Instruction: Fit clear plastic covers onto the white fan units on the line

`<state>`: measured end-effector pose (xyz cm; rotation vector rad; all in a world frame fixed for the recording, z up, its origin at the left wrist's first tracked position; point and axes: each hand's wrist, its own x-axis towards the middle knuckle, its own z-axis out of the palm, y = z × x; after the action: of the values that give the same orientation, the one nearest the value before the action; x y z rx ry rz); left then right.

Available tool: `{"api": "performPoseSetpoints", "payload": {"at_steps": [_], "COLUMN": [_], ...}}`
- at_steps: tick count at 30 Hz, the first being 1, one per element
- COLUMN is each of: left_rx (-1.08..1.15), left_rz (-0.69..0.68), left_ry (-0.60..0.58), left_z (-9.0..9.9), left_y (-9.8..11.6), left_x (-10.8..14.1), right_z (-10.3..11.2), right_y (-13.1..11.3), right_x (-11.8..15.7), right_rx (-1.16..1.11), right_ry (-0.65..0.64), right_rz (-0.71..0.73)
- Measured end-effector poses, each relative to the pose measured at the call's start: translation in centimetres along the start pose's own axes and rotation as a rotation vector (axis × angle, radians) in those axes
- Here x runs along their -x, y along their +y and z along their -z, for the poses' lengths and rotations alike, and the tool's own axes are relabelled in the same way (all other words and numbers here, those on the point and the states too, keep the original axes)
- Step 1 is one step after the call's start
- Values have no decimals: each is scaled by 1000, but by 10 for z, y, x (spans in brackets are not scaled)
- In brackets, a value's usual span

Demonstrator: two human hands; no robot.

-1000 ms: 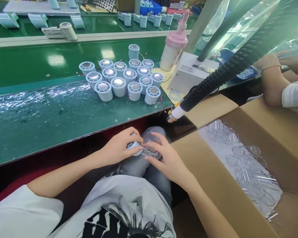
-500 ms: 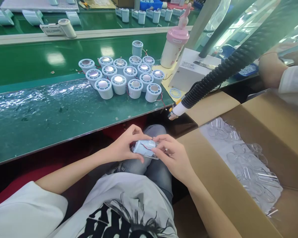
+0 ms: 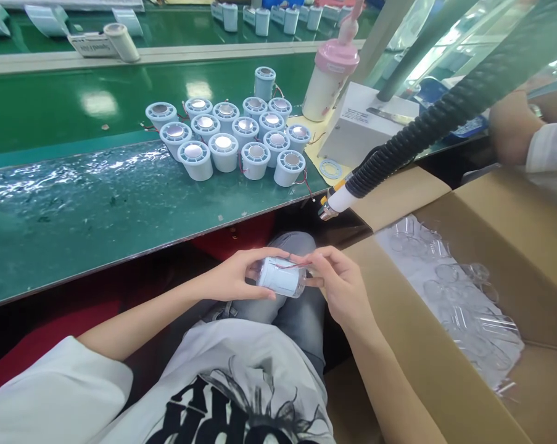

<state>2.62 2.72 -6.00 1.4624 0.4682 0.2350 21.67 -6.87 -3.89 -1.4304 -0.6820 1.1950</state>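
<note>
Above my lap, my left hand (image 3: 243, 274) is wrapped round a light blue cylindrical part (image 3: 280, 277), which sits in a clear plastic sleeve. At the part's right end, my right hand (image 3: 340, 280) pinches a thin red and dark wire (image 3: 293, 266) that runs along its upper side. Several light blue motor cups (image 3: 223, 152) with silver round tops stand grouped on the green bench (image 3: 121, 203), with short wires sticking out.
A cardboard box (image 3: 398, 333) with clear plastic pieces (image 3: 463, 308) lies at the right. Above it hangs a black hose (image 3: 398, 154) with a metal tip. A pink-lidded bottle (image 3: 327, 80) stands beside a white stand (image 3: 364, 120). Another person's arm (image 3: 514, 129) shows at far right.
The held part has turned, showing its broad side and clear sleeve more fully. My right hand has shifted slightly right, drawing the wire along the top. The view has moved a little.
</note>
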Motion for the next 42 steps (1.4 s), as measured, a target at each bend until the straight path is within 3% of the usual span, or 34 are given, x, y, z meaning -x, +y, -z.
{"api": "performPoseSetpoints", "payload": {"at_steps": [2, 4, 8, 11, 19, 27, 34, 37, 42], "left_rx": [73, 184, 337, 344, 87, 10, 95, 291, 506], "left_rz": [17, 37, 102, 133, -21, -162, -57, -37, 17], "left_ry": [12, 48, 90, 60, 17, -13, 31, 101, 231], "left_z": [0, -1, -4, -3, 7, 9, 10, 10, 5], "left_y": [1, 1, 3, 4, 12, 16, 16, 7, -8], "left_x": [1, 3, 8, 11, 15, 12, 14, -2, -56], "right_z": [2, 7, 15, 17, 16, 15, 11, 9, 9], "right_y": [4, 6, 6, 5, 4, 3, 7, 17, 49], "right_x": [-1, 0, 3, 5, 7, 5, 2, -3, -16], "right_rx": [-38, 28, 557, 727, 551, 303, 158, 55, -70], "right_ry": [-33, -127, -356, -363, -371, -381, -393, -303, 23], "right_rz": [55, 211, 599, 730, 558, 312, 200, 213, 270]}}
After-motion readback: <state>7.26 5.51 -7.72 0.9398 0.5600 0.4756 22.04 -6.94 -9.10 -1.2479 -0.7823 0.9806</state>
